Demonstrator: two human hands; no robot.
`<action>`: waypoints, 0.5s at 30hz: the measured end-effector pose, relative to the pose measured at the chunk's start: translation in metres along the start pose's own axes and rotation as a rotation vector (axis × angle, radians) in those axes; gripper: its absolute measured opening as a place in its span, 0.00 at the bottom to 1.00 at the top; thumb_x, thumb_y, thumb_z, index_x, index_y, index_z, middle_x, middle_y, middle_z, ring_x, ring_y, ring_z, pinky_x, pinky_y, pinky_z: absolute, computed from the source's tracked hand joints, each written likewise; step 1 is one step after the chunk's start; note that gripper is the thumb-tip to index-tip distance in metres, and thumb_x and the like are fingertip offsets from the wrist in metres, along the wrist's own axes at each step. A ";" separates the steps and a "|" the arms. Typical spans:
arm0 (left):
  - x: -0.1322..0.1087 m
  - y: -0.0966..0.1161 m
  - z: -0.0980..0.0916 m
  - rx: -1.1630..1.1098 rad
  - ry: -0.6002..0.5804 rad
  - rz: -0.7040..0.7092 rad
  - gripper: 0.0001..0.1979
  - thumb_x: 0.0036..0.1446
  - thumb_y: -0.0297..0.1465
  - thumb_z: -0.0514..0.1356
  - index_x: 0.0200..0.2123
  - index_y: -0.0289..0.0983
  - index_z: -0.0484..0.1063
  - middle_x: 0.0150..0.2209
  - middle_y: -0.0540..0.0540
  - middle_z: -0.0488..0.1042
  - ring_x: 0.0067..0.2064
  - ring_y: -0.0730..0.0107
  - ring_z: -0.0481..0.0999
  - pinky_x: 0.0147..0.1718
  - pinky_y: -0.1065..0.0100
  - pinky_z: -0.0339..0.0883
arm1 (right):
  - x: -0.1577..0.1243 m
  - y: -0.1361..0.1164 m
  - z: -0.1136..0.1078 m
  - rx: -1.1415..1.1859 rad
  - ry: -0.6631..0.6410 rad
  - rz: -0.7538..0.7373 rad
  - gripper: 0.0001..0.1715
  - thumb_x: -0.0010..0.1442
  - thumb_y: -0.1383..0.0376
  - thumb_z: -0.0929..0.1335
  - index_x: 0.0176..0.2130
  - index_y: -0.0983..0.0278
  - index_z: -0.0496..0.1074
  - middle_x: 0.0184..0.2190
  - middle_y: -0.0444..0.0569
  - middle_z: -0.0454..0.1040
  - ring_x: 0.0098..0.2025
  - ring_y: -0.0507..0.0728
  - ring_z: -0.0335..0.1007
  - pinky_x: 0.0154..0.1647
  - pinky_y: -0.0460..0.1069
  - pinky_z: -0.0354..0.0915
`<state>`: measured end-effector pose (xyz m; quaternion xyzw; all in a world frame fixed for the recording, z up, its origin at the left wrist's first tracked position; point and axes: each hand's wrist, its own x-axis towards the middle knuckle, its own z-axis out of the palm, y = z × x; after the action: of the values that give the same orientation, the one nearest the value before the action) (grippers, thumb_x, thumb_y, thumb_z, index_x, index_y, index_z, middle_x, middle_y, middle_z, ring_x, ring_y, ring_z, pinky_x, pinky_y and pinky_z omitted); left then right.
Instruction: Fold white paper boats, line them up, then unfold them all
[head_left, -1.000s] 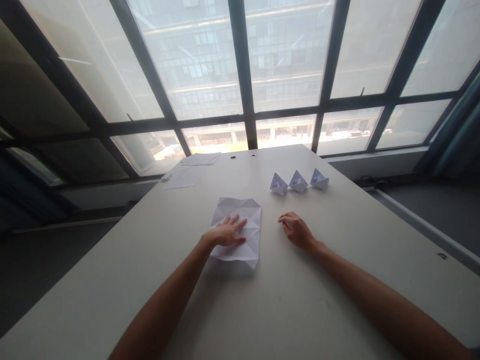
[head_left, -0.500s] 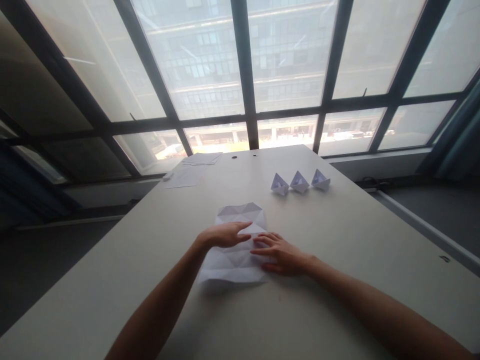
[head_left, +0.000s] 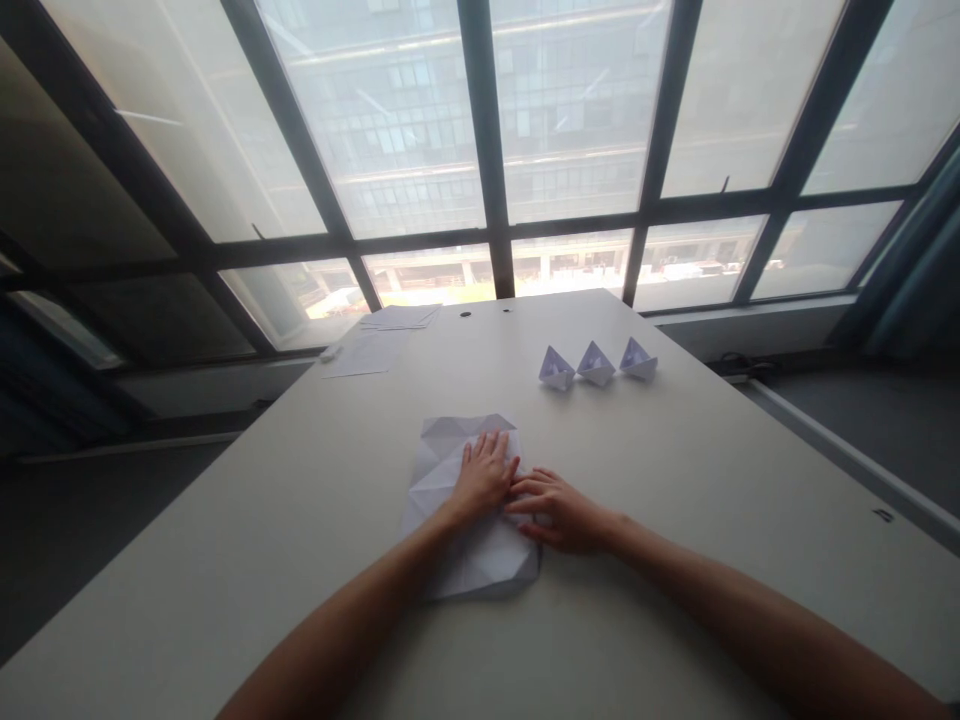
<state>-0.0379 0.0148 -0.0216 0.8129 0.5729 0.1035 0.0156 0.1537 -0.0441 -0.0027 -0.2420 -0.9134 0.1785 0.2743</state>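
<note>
A creased white sheet of paper (head_left: 480, 555) lies on the white table in front of me, with fold lines across it and slightly raised edges. My left hand (head_left: 486, 475) lies flat on its upper middle, fingers spread and pointing away from me. Beside it, at the paper's right edge, my right hand (head_left: 559, 510) rests with its fingers apart, fingertips close to my left hand. Part of the sheet is hidden under both hands.
Three folded paper boats (head_left: 556, 369) stand in a row at the back right of the table (head_left: 300, 500). Loose white sheets (head_left: 397, 317) lie at the far left corner. A small dark mark (head_left: 883, 515) is near the right edge.
My left hand has turned and come down flat on the paper. The sheet has shifted and rotated slightly, its near edge closer to me. My right hand has barely moved.
</note>
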 end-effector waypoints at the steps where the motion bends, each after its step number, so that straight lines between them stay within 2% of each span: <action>1: -0.001 0.000 0.002 0.017 0.006 0.007 0.28 0.67 0.42 0.46 0.65 0.37 0.54 0.67 0.37 0.53 0.68 0.48 0.48 0.62 0.44 0.44 | 0.001 0.004 0.002 0.022 0.086 0.032 0.15 0.62 0.63 0.67 0.48 0.58 0.76 0.48 0.51 0.75 0.52 0.58 0.67 0.60 0.57 0.56; 4: -0.001 -0.004 0.001 0.049 0.005 0.035 0.28 0.67 0.45 0.45 0.66 0.39 0.54 0.68 0.39 0.52 0.68 0.49 0.48 0.63 0.45 0.43 | 0.003 0.022 0.002 0.075 0.386 0.169 0.13 0.62 0.69 0.64 0.42 0.61 0.77 0.40 0.51 0.77 0.45 0.57 0.71 0.51 0.54 0.64; 7: 0.005 -0.008 -0.004 0.054 0.014 0.048 0.30 0.65 0.47 0.46 0.65 0.40 0.55 0.67 0.40 0.55 0.67 0.50 0.52 0.62 0.47 0.47 | 0.005 0.046 -0.002 0.130 0.600 0.374 0.13 0.61 0.69 0.63 0.41 0.64 0.76 0.39 0.52 0.77 0.41 0.57 0.72 0.45 0.53 0.67; 9: 0.009 -0.010 -0.005 0.051 0.018 0.046 0.30 0.65 0.47 0.47 0.65 0.40 0.55 0.66 0.40 0.56 0.66 0.51 0.53 0.61 0.48 0.48 | 0.005 0.062 -0.003 0.191 0.662 0.550 0.14 0.59 0.68 0.63 0.41 0.66 0.75 0.39 0.53 0.77 0.38 0.57 0.72 0.40 0.52 0.69; 11: 0.012 -0.012 -0.004 0.046 -0.003 0.041 0.30 0.65 0.47 0.46 0.66 0.41 0.54 0.67 0.40 0.54 0.67 0.51 0.51 0.62 0.48 0.45 | 0.005 0.075 -0.005 0.218 0.672 0.654 0.15 0.57 0.67 0.63 0.43 0.67 0.74 0.40 0.54 0.76 0.37 0.57 0.72 0.39 0.52 0.69; 15: 0.014 -0.013 -0.003 0.037 -0.080 0.042 0.32 0.65 0.49 0.44 0.67 0.42 0.50 0.70 0.41 0.45 0.70 0.47 0.40 0.63 0.42 0.36 | 0.012 0.094 -0.015 0.083 0.643 0.678 0.21 0.56 0.67 0.64 0.50 0.68 0.71 0.48 0.58 0.71 0.34 0.55 0.72 0.42 0.52 0.69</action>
<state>-0.0460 0.0316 -0.0181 0.8282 0.5567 0.0605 0.0213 0.1861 0.0420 -0.0288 -0.5589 -0.6434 0.2103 0.4791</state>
